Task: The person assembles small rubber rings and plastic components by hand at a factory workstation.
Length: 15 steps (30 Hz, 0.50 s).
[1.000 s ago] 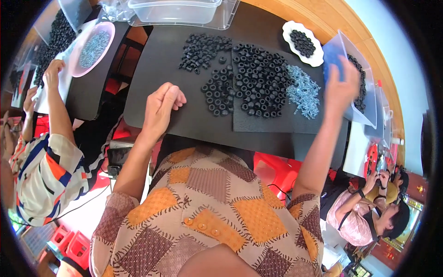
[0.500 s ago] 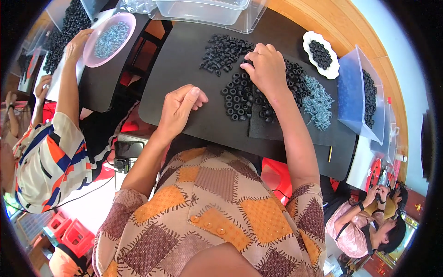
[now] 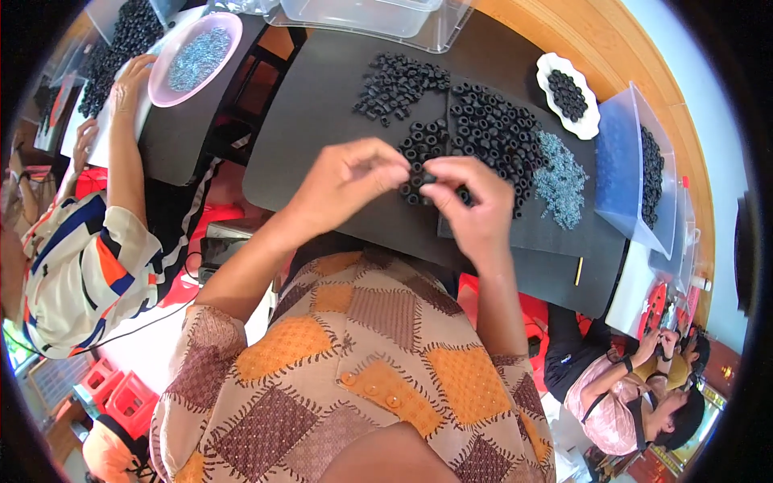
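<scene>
My left hand and my right hand meet over the near edge of a pile of black ring-shaped parts, fingertips almost touching. Between my right thumb and forefinger sits a small black ring-shaped part. The fingers of my left hand are pinched together; whatever they hold is hidden or too small to make out. Beyond the hands lies a larger heap of black rings. A separate heap of small black cylindrical parts is to its left, and small clear bluish pieces lie to its right.
A white scalloped dish of black parts and a translucent bin stand on the right. Clear plastic boxes are at the far edge. To the left, a co-worker's hand is beside a pink bowl at another table.
My right hand has drawn back from the far heap toward me. My left hand has moved right and its fingers have pinched, so both hands now meet.
</scene>
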Motion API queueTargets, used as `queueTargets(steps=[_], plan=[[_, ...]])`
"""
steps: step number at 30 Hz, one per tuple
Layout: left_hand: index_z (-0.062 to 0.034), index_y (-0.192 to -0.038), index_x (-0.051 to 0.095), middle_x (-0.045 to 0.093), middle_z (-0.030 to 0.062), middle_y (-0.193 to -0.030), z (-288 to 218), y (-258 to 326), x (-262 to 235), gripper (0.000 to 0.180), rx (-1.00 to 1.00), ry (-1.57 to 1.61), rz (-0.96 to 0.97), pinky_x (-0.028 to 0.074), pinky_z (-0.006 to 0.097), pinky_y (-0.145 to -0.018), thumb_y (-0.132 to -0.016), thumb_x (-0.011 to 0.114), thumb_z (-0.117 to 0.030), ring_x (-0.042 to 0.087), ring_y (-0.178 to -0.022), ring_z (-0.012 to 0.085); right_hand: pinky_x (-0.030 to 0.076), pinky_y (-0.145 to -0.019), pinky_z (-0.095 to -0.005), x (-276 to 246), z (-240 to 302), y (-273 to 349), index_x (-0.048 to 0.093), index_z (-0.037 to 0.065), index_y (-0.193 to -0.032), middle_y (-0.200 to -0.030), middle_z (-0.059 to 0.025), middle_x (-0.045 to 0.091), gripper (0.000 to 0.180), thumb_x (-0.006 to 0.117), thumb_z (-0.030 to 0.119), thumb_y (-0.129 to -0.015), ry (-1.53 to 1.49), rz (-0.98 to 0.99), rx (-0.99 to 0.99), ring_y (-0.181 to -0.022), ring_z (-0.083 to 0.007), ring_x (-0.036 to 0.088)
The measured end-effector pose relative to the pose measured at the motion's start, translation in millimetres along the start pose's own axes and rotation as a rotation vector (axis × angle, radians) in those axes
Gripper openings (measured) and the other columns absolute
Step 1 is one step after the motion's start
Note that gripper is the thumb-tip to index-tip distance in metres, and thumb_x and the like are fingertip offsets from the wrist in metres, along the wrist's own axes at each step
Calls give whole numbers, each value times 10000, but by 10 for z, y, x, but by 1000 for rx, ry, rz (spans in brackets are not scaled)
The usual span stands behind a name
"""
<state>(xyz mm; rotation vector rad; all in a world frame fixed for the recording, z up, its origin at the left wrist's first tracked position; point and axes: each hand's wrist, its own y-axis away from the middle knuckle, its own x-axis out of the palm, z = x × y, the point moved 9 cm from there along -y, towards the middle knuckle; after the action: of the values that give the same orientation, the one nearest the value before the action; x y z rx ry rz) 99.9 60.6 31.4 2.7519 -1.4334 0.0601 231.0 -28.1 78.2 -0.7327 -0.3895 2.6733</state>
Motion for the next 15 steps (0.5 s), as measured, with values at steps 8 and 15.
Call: queueTargets(steps=[8,15], plan=[[-5,-1105,657,688,26,-1001,263,158,391,226,-123,199,82,511,250,-819,-899,720,-72,621,-910,74,530,-669,-287,-41,136,522,723,54,-956,-911,-79,692,276,817,-19,-707,35,-102,-110,-770,-194,655],[-15,-1084,652,692,44,-1039,301,214,-269,208,8,113,-225,494,217,-814,-883,701,6,631,-903,71,478,-603,-318,-1459,-451,944,690,18,-901,-790,-92,640,61,713,48,-853,595,-558,198,-671,-196,602]])
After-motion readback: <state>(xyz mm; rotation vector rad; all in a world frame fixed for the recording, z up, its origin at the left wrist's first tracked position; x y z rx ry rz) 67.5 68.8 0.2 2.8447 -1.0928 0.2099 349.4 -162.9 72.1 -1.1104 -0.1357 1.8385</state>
